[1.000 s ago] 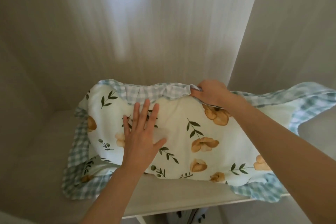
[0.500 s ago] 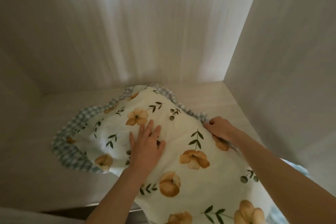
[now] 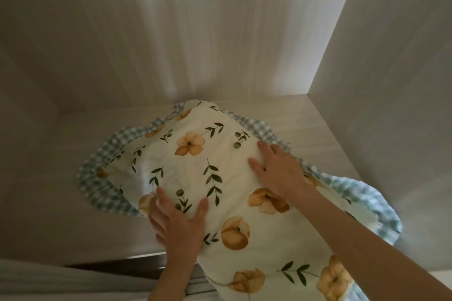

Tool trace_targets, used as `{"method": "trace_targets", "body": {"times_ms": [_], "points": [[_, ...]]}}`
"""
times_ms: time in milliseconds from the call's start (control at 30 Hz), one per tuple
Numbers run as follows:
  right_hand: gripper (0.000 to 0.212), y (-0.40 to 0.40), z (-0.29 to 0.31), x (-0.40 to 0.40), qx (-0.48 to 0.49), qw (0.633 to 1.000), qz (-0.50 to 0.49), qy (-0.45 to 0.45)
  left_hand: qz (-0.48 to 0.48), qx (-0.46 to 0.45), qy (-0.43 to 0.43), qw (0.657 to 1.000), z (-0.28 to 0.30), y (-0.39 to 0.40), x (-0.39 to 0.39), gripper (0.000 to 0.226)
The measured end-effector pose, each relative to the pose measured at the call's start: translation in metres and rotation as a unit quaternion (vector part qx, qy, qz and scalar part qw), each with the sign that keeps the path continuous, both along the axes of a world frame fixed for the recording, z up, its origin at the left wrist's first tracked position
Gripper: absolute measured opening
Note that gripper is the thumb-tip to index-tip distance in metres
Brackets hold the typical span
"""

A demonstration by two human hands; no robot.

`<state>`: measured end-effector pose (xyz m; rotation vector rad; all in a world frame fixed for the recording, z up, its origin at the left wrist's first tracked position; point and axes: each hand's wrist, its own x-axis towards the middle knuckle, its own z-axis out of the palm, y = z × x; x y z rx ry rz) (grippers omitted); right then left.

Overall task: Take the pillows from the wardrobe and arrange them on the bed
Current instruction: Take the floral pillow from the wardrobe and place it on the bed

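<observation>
On wardrobe shelf point(image 3: 318, 124): floral pillow point(image 3: 220, 154), partly overhanging; left hand point(image 3: 178, 225), right hand point(image 3: 278, 173) both grasping it.

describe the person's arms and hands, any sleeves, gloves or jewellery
The left forearm and right forearm are bare, with no sleeve in view. The left hand and right hand are bare too: no gloves, and no ring, watch or bracelet shows. The fingers are slim; the nails are too dim to judge.
</observation>
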<state>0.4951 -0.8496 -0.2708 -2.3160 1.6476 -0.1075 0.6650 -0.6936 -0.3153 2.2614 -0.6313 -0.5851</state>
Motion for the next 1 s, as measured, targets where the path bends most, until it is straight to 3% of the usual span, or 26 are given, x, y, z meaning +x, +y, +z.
{"method": "trace_targets", "body": {"times_ms": [233,367,500,867,1000], "points": [[0.082,-0.002,-0.019,-0.004,0.005,0.999,-0.028,0.032,0.083,0.010,0.115,0.990,-0.007,0.000,-0.005,0.127],[0.081,-0.004,-0.019,-0.008,0.005,1.000,-0.006,0.029,0.121,0.036,0.121,0.985,-0.004,0.004,-0.014,0.121],[0.077,-0.007,-0.024,-0.013,-0.003,1.000,0.011,0.017,0.127,-0.050,0.136,0.981,0.001,0.001,-0.028,0.105],[0.071,-0.013,-0.011,-0.056,0.026,0.991,0.027,-0.131,0.167,-0.209,-0.093,0.959,0.052,0.005,-0.092,0.080],[0.079,0.006,0.012,-0.071,0.030,0.975,0.031,-0.216,0.163,-0.256,-0.161,0.939,0.086,0.024,-0.119,0.075]]}}
